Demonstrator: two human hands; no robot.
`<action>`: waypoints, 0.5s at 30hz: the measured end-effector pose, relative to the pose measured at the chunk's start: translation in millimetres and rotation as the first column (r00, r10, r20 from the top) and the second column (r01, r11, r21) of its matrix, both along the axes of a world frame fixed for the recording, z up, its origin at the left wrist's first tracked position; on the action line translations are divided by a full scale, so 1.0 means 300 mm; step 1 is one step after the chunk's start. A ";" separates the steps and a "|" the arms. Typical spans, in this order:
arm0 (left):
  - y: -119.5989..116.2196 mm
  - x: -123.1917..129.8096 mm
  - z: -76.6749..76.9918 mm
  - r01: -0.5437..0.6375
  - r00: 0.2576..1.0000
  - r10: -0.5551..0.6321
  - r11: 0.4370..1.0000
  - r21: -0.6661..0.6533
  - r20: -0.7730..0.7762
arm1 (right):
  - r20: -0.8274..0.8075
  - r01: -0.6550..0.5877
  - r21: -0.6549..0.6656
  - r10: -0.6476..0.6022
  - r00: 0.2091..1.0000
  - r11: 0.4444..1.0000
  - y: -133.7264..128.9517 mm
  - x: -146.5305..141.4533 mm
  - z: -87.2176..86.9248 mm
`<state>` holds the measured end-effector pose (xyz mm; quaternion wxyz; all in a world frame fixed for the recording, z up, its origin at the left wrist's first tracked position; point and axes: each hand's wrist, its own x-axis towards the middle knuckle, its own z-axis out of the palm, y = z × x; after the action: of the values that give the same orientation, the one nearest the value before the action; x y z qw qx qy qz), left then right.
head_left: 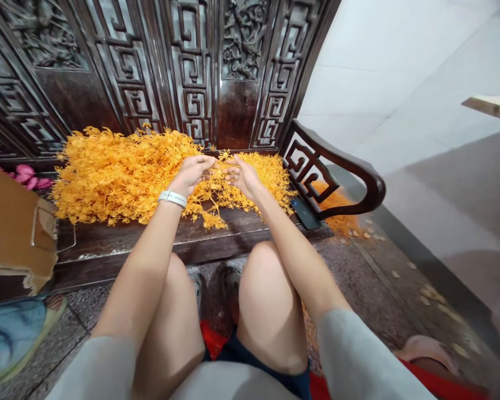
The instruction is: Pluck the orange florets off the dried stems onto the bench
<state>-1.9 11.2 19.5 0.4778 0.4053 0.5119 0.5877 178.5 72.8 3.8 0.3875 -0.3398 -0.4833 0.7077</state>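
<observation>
My left hand [194, 173], with a pale watch on the wrist, and my right hand [242, 175] meet over the seat of a dark wooden bench [120, 240]. Between their fingertips is a small orange artificial flower sprig [224, 158], pinched from both sides. To the left lies a large heap of orange artificial flowers [116, 178]. A flatter pile of the same flowers [270, 172] spreads under and beyond my right hand. One loose branching stem [214, 216] hangs toward the seat's front edge.
A cardboard box [16, 222] stands at the left, near pink flowers [25, 175]. A dark phone [306, 215] lies by the carved armrest [337, 161]. Orange bits [339, 211] are on the floor beyond it. Another person's shoe [50, 316] shows at lower left.
</observation>
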 end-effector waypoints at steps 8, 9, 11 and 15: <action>0.004 0.056 -0.016 -0.050 0.962 0.071 0.995 0.086 -0.263 | 0.089 0.079 0.361 -0.118 0.989 0.929 -0.014 -0.016 0.011; 0.001 0.059 -0.014 -0.017 0.955 0.046 0.995 0.100 -0.292 | 0.110 0.081 0.391 -0.133 0.985 0.917 -0.007 -0.018 0.008; -0.011 0.065 -0.006 0.085 0.937 -0.048 0.992 0.092 -0.346 | 0.095 0.173 0.401 -0.228 0.969 0.900 0.017 -0.015 0.003; -0.038 0.080 0.021 0.345 0.876 -0.289 0.935 0.083 -0.386 | 0.159 0.247 0.354 -0.318 0.935 0.902 0.060 0.045 -0.001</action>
<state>22.1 -0.2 25.8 0.4317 0.6211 0.4736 0.4513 191.9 90.7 3.4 0.4836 -0.4109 -0.5783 0.5127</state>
